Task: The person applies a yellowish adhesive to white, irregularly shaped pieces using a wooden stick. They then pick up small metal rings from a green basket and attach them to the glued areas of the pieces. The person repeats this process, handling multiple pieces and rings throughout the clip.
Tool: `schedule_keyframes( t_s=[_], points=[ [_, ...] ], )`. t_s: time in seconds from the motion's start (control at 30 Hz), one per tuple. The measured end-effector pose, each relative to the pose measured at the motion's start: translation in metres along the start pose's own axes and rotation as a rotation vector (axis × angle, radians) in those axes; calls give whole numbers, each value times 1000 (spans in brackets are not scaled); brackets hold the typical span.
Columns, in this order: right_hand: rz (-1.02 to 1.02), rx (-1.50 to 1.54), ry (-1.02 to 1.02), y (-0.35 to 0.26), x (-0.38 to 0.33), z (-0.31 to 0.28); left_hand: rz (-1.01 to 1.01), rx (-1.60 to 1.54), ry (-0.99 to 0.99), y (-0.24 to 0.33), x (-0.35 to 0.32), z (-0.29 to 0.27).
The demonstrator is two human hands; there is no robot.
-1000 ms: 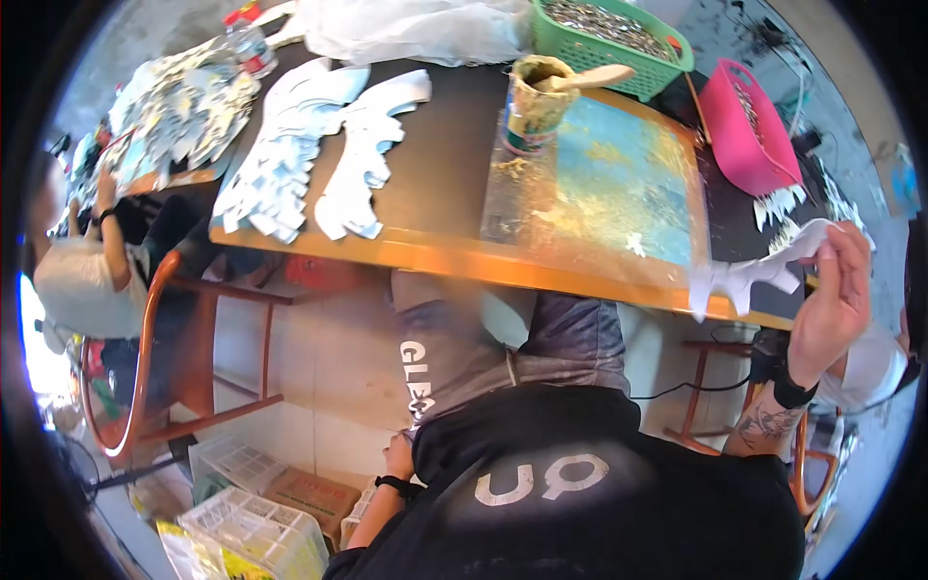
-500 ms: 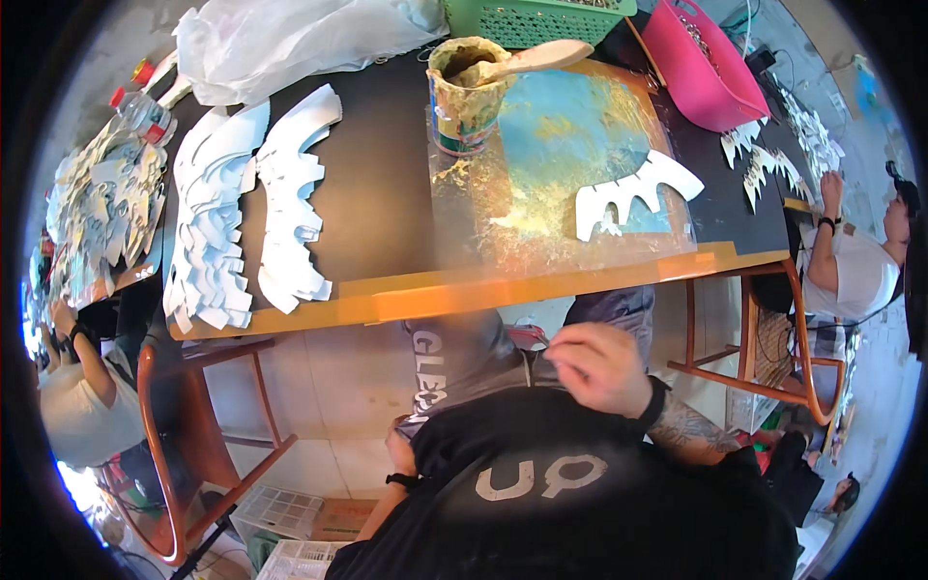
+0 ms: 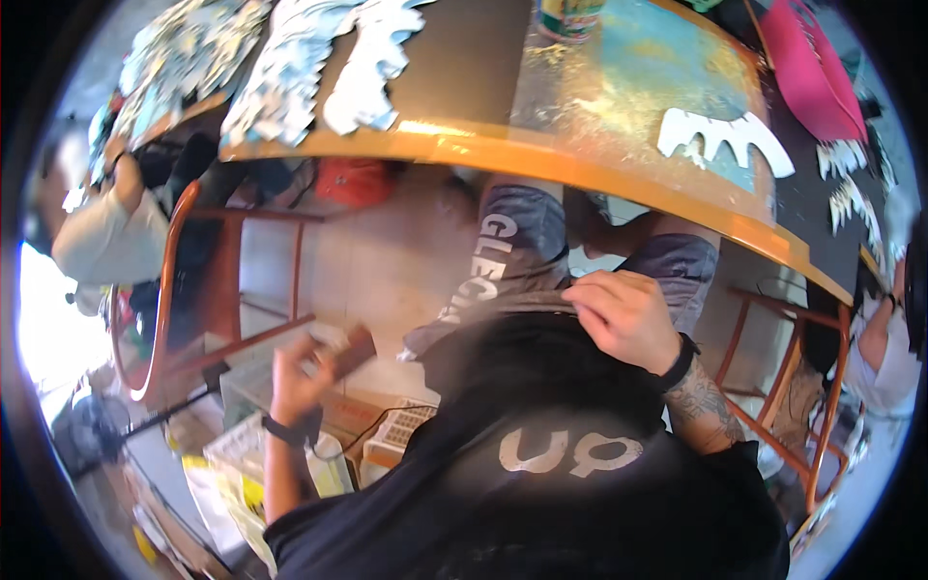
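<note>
My left hand (image 3: 302, 375) is raised to the left of my body, closed around a small brown rectangular object (image 3: 354, 354) blurred by motion. Just above the hem of my black shirt (image 3: 570, 396) is my right hand (image 3: 630, 317), its thumb and fingertips pressed together. What they pinch, if anything, is too small to tell. Beyond it on the table, a white curved piece with pointed teeth (image 3: 727, 135) lies on a glue-smeared sheet (image 3: 628, 106). A smeared can (image 3: 570, 19) stands at the sheet's far side, cut off by the upper edge.
Stacks of white cut pieces (image 3: 290, 77) lie at the table's left. A pink basket (image 3: 812, 72) stands at the right. Brown-framed chairs (image 3: 179, 280) flank me. White plastic crates (image 3: 401, 430) sit low at my left. Another person (image 3: 116, 232) works at the far left.
My left hand has come up and out to the left with the brown object, which did not show before. My view has tilted down and leftward; the right hand stays near my waist.
</note>
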State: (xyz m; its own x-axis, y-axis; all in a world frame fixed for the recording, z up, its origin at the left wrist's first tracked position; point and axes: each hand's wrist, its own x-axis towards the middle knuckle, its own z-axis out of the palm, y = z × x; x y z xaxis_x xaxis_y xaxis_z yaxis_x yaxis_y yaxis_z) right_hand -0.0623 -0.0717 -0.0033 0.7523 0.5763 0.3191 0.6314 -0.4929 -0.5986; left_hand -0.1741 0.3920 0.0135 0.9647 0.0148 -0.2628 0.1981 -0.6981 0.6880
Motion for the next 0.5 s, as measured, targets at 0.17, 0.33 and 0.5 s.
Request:
schedule_keyframes(
  t_s=[0.17,0.33,0.5],
  points=[
    [-40,225,127,-12,-5,-8,179,-611,146,85,37,56],
    [30,307,307,-29,-5,-25,252,-738,-37,158,53,130],
    [124,305,306,-28,-12,-35,511,-417,-9,188,60,145]
  ],
)
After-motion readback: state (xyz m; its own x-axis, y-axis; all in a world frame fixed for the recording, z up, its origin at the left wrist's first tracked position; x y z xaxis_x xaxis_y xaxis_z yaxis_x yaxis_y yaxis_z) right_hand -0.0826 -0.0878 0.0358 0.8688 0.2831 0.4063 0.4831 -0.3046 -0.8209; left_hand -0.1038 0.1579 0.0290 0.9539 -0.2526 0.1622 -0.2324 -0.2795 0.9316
